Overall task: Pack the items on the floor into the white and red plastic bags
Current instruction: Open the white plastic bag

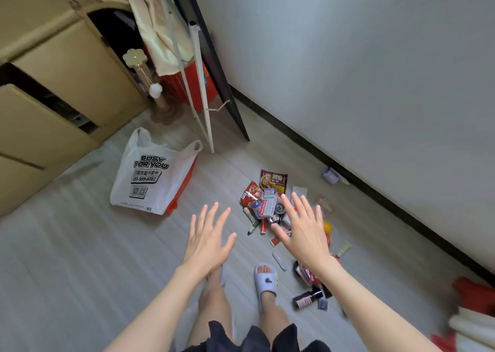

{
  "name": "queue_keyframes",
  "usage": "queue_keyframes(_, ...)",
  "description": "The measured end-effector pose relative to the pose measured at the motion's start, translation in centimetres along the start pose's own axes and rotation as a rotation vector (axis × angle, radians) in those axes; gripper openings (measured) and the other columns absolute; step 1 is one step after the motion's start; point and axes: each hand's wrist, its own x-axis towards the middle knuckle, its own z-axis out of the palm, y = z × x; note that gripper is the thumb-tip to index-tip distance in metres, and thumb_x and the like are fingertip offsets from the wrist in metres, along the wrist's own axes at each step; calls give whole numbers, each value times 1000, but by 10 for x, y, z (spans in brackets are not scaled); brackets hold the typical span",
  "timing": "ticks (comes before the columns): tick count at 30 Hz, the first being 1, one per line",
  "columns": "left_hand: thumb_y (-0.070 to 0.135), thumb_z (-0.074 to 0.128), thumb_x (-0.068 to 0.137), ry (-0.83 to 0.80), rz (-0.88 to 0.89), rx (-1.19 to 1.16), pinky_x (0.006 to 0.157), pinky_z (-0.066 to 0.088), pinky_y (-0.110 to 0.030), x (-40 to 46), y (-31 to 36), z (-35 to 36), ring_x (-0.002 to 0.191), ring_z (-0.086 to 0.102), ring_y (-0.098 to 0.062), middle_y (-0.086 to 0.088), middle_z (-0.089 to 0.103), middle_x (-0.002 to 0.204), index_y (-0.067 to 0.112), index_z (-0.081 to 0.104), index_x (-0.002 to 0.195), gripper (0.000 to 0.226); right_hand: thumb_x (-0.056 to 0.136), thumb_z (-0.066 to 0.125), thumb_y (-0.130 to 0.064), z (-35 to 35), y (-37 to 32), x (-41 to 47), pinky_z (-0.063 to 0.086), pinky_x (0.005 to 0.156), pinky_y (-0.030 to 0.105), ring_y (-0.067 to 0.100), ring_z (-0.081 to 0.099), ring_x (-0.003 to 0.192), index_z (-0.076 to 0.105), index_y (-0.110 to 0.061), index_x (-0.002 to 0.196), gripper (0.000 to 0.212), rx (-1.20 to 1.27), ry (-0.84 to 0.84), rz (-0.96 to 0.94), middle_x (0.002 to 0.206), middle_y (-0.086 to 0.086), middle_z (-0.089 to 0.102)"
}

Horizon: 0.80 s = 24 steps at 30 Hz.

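A white plastic bag [150, 175] with black print lies flat on the floor at the left, with a red bag [184, 183] showing under its right edge. A heap of small items [265, 199] lies to the right of the bags: red snack packets, boxes, tubes and a small fan. More items trail toward me, among them a dark bottle [306, 299] and a yellow object [327, 227]. My left hand [209, 236] hovers empty with fingers spread, between the bags and the heap. My right hand [302, 228] is spread above the heap's near side and holds nothing.
A beige cabinet [53, 97] stands at the left. A white rack leg [203, 102] and a dark board [222, 70] lean near a red box [198, 89]. The wall's dark skirting [375, 196] runs along the right. My slippered feet [265, 279] stand below the hands.
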Motion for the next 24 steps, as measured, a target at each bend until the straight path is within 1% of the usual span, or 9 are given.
queue_keyframes(6,60,10,75,-22,58,-19,115,-3,-41,42,-49,21,144,1,-23,-3,11,156,26,22,146,79,82,26,-61,36,-23,42,24,109,53,29,36,136,35,-23,142,72,-75,8,28,144,9,42)
queue_keyframes(8,57,17,79,-58,90,0,115,0,-41,60,-84,38,143,9,-25,-4,19,154,25,27,144,73,84,27,-61,64,-38,60,34,102,56,29,46,129,43,-22,137,68,-101,-20,51,138,8,51)
queue_keyframes(10,53,28,81,-89,147,76,113,8,-39,75,-116,53,139,23,-28,-8,37,146,24,37,139,65,90,15,-63,95,-49,74,38,99,54,28,50,125,43,-23,135,67,-88,-30,57,134,7,55)
queue_keyframes(12,49,36,80,-95,187,144,105,16,-40,99,-160,75,131,29,-26,-9,51,136,23,44,132,59,89,3,-63,141,-62,100,36,104,50,27,50,126,38,-24,136,70,-74,-40,65,134,6,55)
queue_keyframes(15,48,37,79,-64,189,208,105,16,-41,136,-220,118,128,29,-25,-10,53,133,21,48,130,58,89,4,-63,205,-65,137,35,106,49,26,47,128,40,-24,137,73,-82,-44,68,136,6,53)
queue_keyframes(17,50,32,80,-91,150,198,112,13,-42,152,-246,148,134,28,-28,-11,47,139,20,47,133,63,89,9,-64,241,-61,158,37,101,52,27,49,126,46,-21,135,72,-78,-61,67,133,6,55)
queue_keyframes(20,56,20,79,-73,82,143,111,6,-43,179,-282,218,141,19,-31,-10,30,150,20,35,141,73,84,28,-62,315,-46,191,34,101,51,29,49,126,48,-20,133,68,-104,-88,26,132,8,56)
queue_keyframes(22,56,20,79,-43,68,118,111,6,-44,199,-300,259,141,17,-31,-10,27,151,20,31,143,74,82,28,-61,356,-35,211,28,105,50,29,42,132,42,-21,138,70,-105,-107,-12,139,9,50)
queue_keyframes(24,51,27,81,-54,90,127,109,15,-48,215,-317,302,137,28,-34,-13,36,146,17,36,140,69,82,20,-63,395,-25,231,12,111,47,28,27,140,28,-25,144,74,-146,-118,-74,149,8,34)
